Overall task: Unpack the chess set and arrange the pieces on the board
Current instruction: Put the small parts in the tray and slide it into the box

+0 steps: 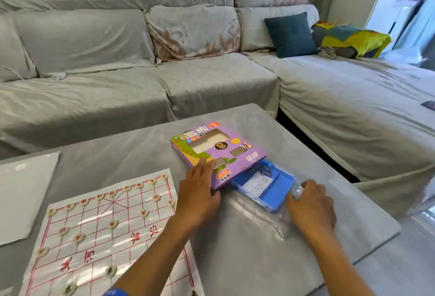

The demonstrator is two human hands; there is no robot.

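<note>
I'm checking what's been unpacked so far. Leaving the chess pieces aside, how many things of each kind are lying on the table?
Purple chess box: 1
Blue tray: 1
Clear plastic cover: 1
Paper leaflet: 1
Paper chess board: 1
White sheet: 1
Total: 6

Both forearms are bare from the lower edge of the view to the wrists, with no sleeves showing. The left hand (196, 195) and right hand (312, 204) wear no gloves or rings. A bright blue band (115, 292) shows on the left arm at the bottom edge.
</note>
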